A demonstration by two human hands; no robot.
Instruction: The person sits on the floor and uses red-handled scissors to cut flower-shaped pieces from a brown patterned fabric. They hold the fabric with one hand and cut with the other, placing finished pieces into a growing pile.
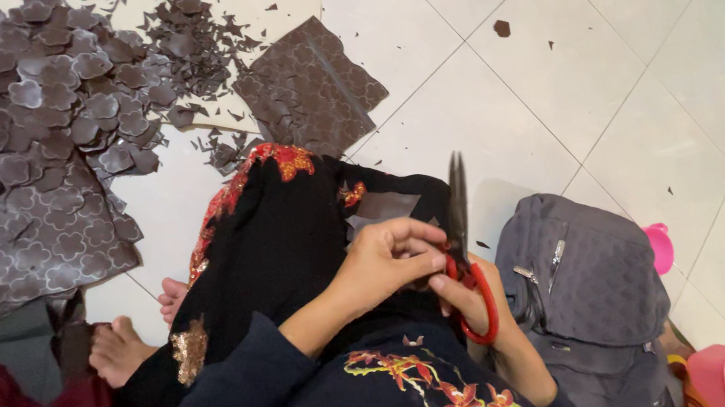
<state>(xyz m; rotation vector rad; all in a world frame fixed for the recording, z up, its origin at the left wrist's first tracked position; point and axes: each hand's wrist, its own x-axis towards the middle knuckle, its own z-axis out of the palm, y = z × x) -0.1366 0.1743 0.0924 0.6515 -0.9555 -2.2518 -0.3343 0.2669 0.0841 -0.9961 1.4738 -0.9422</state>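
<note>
My right hand grips red-handled scissors, blades pointing up and away from me. My left hand sits just left of the blades, fingers curled on a small piece of dark brown patterned sheet that lies over my black embroidered lap. Both hands meet above my knee. A larger square of the same brown sheet rests on the white tiled floor beyond my knee.
A heap of cut brown flower-shaped pieces and scraps covers the floor at upper left, with a big patterned sheet below it. A grey bag lies at my right, pink plastic items beside it. Bare feet show at left.
</note>
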